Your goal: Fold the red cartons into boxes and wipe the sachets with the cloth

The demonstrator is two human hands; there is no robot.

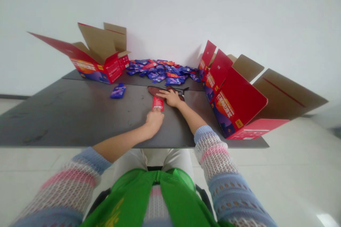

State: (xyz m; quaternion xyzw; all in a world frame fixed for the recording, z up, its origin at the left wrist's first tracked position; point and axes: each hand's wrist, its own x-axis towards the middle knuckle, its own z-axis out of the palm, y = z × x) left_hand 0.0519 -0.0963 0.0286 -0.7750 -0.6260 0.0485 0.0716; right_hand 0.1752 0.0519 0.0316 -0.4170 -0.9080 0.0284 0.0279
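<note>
My left hand [155,120] is closed on the lower end of a small red sachet [158,103] with pale print, which lies near the middle of the dark table. Just beyond it, my right hand [171,97] rests with fingers stretched to the left over a flat brown object [153,90] with thin black parts. This looks like a pair of sunglasses, partly hidden under the hand. The right fingertips are close to the top of the red sachet. A single purple-blue sachet [118,91] lies to the left, apart from both hands.
A heap of blue and red sachets [162,71] lies against the wall at the table's back. Open red cartons stand on both sides, one group left [113,68] and one right [234,99], their flaps spread. The grey table [80,113] ends just before my lap.
</note>
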